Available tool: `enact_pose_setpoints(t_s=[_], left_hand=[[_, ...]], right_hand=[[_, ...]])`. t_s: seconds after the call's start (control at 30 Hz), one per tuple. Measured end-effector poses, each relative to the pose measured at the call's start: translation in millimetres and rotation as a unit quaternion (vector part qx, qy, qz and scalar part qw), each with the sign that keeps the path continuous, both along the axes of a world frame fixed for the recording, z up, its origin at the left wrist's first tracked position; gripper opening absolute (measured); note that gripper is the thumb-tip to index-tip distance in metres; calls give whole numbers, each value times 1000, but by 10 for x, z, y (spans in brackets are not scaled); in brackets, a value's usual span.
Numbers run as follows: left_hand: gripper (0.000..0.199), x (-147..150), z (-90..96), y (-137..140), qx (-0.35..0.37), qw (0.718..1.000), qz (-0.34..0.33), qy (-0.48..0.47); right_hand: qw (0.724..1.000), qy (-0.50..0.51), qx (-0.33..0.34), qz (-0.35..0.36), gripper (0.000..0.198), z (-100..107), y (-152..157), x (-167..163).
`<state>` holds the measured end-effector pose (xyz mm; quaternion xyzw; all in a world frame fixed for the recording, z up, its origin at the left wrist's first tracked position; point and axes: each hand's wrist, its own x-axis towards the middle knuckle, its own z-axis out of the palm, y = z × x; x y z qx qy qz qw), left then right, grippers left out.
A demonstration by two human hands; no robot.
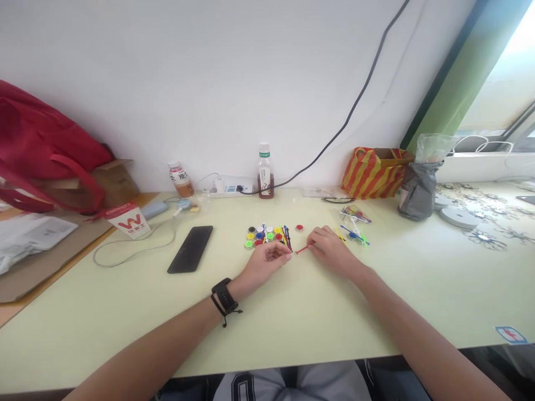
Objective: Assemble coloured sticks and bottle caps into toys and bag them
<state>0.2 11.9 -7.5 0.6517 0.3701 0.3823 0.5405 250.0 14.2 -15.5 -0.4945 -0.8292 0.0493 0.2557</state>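
My right hand pinches a thin red plastic stick with a small flared end pointing left, just above the table. Close by on the left, my left hand has thumb and fingertips drawn together; whether anything sits between them is too small to tell. Beyond its fingers lie several round coloured discs in rows, and a row of dark, red and blue arrow-like sticks. A single red disc rests apart. Blue, green and yellow plastic pieces lie loosely beyond my right hand.
A black phone lies left of my hands. Along the wall stand a drink bottle, another bottle, a power strip and a striped bag. A dark cable hangs down. At right are a grey bag and white discs.
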Motion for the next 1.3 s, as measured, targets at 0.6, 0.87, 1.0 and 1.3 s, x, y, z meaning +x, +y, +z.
enact_pose_setpoints(t_s=[0.6,0.87,1.0,1.3], left_hand=[[23,-2,3,-16,0,1000,-10,2],[24,1,28,-33,3,1000,-14,9],[26,0,34,-36,7,1000,-17,13],[25,-3,29,-40,10,1000,-25,14]], right_hand=[[990,140,5,-33,35,-117,76,47],[993,105,-33,-48,26,-144,43,-14],[994,81,-42,-54,9,-102,0,-68],[996,62,-26,-59,10,-133,20,-64]])
